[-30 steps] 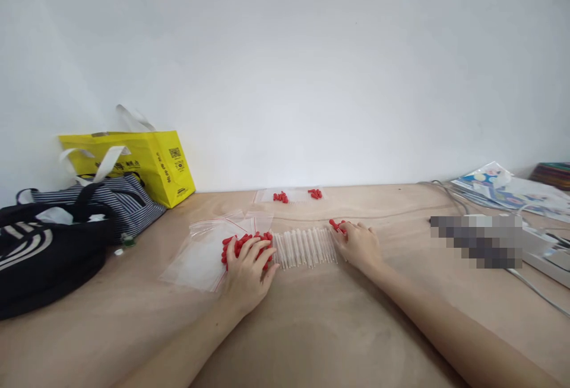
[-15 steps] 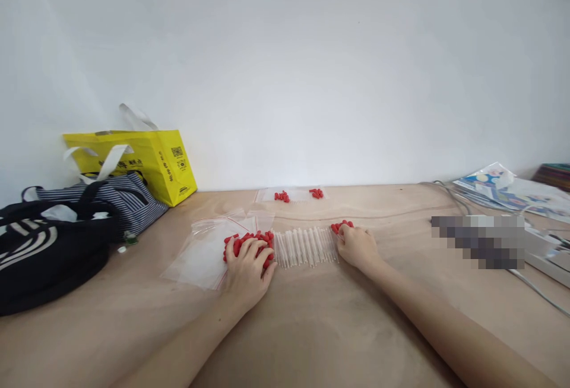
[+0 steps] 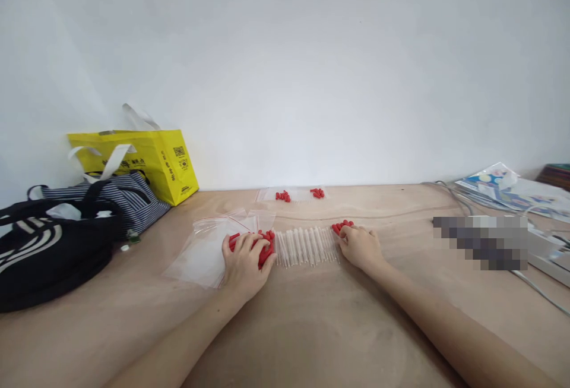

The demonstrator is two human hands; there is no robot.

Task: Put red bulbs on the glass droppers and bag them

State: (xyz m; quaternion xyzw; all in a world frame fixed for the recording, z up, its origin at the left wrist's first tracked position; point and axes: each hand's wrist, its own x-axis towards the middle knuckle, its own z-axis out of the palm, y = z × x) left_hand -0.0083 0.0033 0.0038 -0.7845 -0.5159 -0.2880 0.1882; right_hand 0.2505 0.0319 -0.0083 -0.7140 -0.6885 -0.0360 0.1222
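My left hand point(image 3: 247, 262) lies over a heap of small red caps point(image 3: 266, 251), its fingers bent and spread, partly covering them. A smaller group of red caps point(image 3: 342, 226) sits at the fingertips of my right hand point(image 3: 360, 246). That hand's fingers are curled together against the caps, and its grip is partly hidden. Between the two hands runs a row of thin clear plastic tubes point(image 3: 306, 246), laid side by side. Clear zip bags point(image 3: 200, 256) lie flat on the left, partly beneath my left hand.
Against the wall, another clear bag point(image 3: 300, 194) holds red pieces at two spots. A yellow bag point(image 3: 181, 168), a striped bag point(image 3: 127, 201) and a black bag point(image 3: 53, 269) stand left. At right are a power strip point(image 3: 550, 262), cables and printed sheets point(image 3: 503, 183).
My left fingers have drawn in a little around the red caps, and fewer caps show beyond them. My right hand stays by its group. The view has shifted slightly.
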